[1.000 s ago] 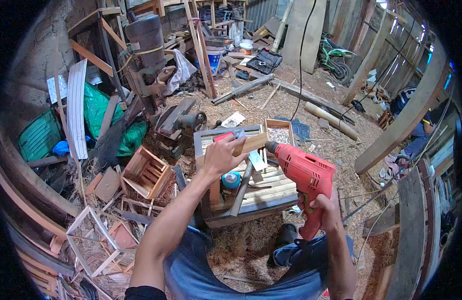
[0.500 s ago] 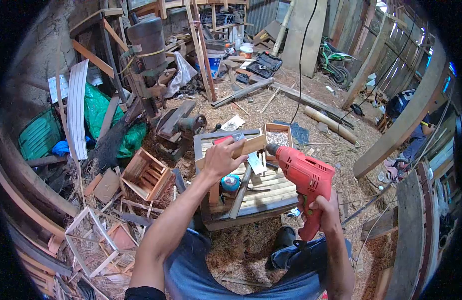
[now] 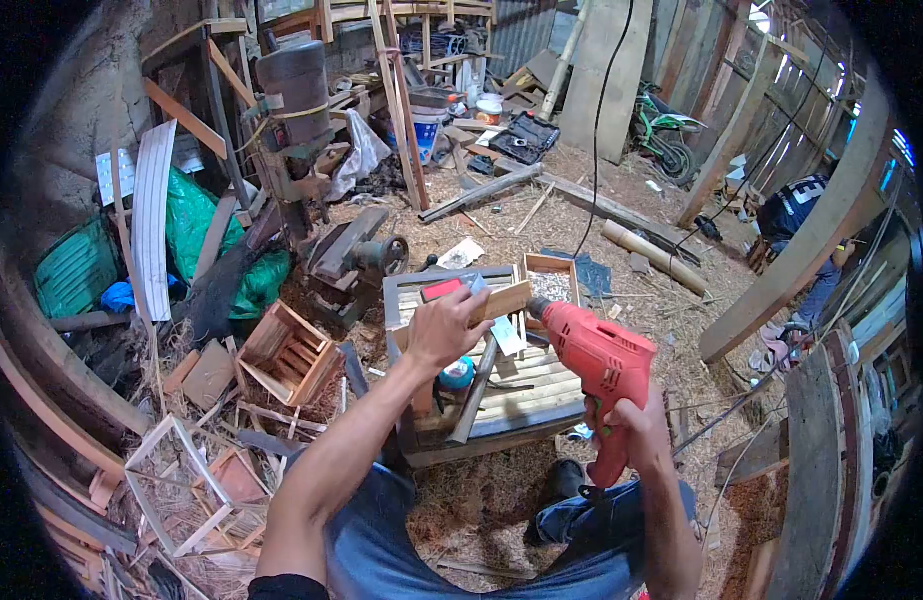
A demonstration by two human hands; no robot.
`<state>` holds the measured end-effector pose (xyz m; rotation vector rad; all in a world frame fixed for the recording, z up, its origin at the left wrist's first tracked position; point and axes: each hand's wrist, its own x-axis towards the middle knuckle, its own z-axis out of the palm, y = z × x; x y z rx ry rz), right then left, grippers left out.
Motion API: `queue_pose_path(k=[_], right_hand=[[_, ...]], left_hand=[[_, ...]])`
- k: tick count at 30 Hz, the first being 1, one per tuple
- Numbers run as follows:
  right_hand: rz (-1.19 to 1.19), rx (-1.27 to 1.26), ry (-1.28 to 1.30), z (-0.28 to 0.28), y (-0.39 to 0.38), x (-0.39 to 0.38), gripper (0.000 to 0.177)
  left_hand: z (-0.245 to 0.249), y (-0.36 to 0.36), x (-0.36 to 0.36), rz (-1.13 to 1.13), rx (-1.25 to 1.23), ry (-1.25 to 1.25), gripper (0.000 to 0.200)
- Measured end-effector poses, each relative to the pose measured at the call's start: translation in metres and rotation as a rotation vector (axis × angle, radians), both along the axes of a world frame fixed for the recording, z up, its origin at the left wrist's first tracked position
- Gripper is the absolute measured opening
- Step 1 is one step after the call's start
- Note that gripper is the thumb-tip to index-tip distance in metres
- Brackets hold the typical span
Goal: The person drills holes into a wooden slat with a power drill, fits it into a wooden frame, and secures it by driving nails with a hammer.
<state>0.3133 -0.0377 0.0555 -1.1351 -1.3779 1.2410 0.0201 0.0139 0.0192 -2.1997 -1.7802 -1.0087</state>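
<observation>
Hovering over a slatted crate, left fingers grip wood strip, right fingers red drill.

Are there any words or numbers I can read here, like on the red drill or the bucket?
None can be read.
Red drill in the right hand: no legible label.
Wooden strip in the left hand: no writing.
White and blue bucket: print too blurred.
White card on the slatted crate: too small.
</observation>
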Motion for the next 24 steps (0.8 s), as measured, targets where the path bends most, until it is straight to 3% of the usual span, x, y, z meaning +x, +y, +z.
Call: queue_pose_path(k=[3, 4, 14, 17, 19, 21, 22, 24], right_hand=[[0.038, 0.044, -0.047, 0.005, -0.003, -0.004, 0.043], [0.075, -0.073, -0.005, 0.028, -0.013, -0.013, 0.04], [0.106, 0.02, -0.007, 0.022, -0.009, -0.008, 0.041], [0.18, -0.139, 0.009, 0.038, -0.01, -0.01, 0.044], [0.165, -0.251, 0.276, 0.032, -0.008, -0.007, 0.053], [0.209, -0.301, 0.421, 0.03, -0.008, 0.005, 0.065], [0.216, -0.282, 0.439, 0.03, -0.008, 0.01, 0.064], [0.226, -0.245, 0.475, 0.031, -0.005, 0.017, 0.064]], left_hand=[[0.002, 0.0, 0.006, 0.001, 0.021, 0.047, 0.042], [0.002, 0.0, 0.009, 0.023, -0.003, 0.038, 0.044], [0.0, 0.002, 0.021, 0.016, 0.006, 0.028, 0.043], [-0.006, 0.004, 0.023, 0.047, -0.029, 0.039, 0.043], [-0.02, 0.014, 0.02, 0.07, 0.066, 0.025, 0.044], [-0.02, 0.02, 0.004, 0.228, -0.167, -0.137, 0.04], [-0.017, 0.023, -0.001, 0.234, -0.151, -0.135, 0.04], [-0.008, 0.03, -0.012, 0.058, 0.026, -0.426, 0.036]])
